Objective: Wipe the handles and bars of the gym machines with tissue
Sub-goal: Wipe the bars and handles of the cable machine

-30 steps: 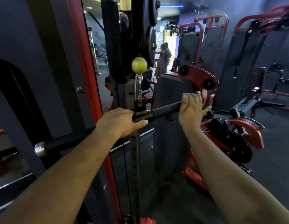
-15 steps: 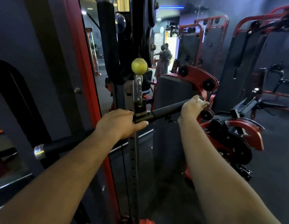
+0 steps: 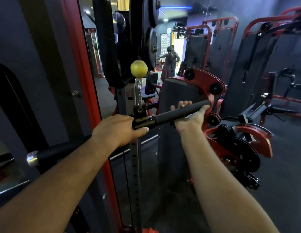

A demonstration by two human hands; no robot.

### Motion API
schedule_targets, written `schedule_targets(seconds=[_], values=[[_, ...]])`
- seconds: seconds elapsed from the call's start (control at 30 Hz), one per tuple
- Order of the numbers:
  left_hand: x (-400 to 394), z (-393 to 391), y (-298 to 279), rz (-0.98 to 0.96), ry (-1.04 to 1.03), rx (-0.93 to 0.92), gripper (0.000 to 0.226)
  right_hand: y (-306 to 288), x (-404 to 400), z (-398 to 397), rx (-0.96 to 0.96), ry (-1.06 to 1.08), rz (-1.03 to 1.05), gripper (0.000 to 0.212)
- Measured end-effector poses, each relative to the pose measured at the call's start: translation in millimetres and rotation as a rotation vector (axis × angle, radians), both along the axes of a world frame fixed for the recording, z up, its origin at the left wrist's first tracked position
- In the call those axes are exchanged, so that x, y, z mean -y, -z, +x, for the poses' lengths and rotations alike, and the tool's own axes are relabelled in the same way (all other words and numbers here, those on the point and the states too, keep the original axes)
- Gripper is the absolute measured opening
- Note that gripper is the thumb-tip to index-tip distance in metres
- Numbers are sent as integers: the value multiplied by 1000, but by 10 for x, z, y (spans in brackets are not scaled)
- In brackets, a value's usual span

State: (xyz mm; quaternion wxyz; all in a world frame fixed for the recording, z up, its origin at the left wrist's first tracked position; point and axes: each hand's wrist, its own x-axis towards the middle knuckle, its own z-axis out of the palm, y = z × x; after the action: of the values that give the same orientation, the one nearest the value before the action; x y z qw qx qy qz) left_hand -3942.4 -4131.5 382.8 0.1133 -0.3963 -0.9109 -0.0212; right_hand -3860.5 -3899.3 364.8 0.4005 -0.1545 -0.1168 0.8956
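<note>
A black straight cable bar (image 3: 164, 116) hangs by a metal clip from a cable topped with a yellow ball (image 3: 139, 68). My left hand (image 3: 117, 129) grips the bar just left of its centre bracket, thumb along the underside. My right hand (image 3: 191, 117) cups the bar's right grip from below, palm up, fingers curling over the far side. The bar's left grip with its chrome end cap (image 3: 32, 158) shows below my left forearm. No tissue is visible in either hand.
A red upright post (image 3: 89, 91) and a perforated steel column (image 3: 135, 165) stand just behind the bar. A red and black weight machine (image 3: 230, 145) sits to the right. More red-framed machines line the back wall. Two people (image 3: 170, 63) stand far off near a lit doorway.
My right hand has turned from an overhand grip on top of the bar to an underhand hold beneath the right grip. The left hand has stayed put.
</note>
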Motion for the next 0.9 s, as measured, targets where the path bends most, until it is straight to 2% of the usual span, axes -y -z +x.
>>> schedule_targets(seconds=[0.1, 0.27, 0.47, 0.6, 0.7, 0.8, 0.9], values=[[22, -8, -38, -31, -10, -19, 63, 19, 30, 5, 31, -39, -24, 65], [6, 48, -43, -33, 3, -2, 59, -170, -549, 143, 44, 104, -69, 72], [-13, 44, -48, -34, 2, -19, 61, 48, -44, 15, 41, -61, -3, 73], [2, 34, -43, -26, -11, -26, 62, -76, -446, 152, 49, 37, -26, 80], [-22, 47, -17, -17, -5, -9, 63, -159, -596, 173, 29, 94, -15, 73], [-50, 65, -23, -12, 1, -4, 63, 1, -222, 67, -31, -33, 74, 70], [-49, 71, -60, -26, -2, -4, 62, 83, -53, 33, -11, -90, 41, 79]])
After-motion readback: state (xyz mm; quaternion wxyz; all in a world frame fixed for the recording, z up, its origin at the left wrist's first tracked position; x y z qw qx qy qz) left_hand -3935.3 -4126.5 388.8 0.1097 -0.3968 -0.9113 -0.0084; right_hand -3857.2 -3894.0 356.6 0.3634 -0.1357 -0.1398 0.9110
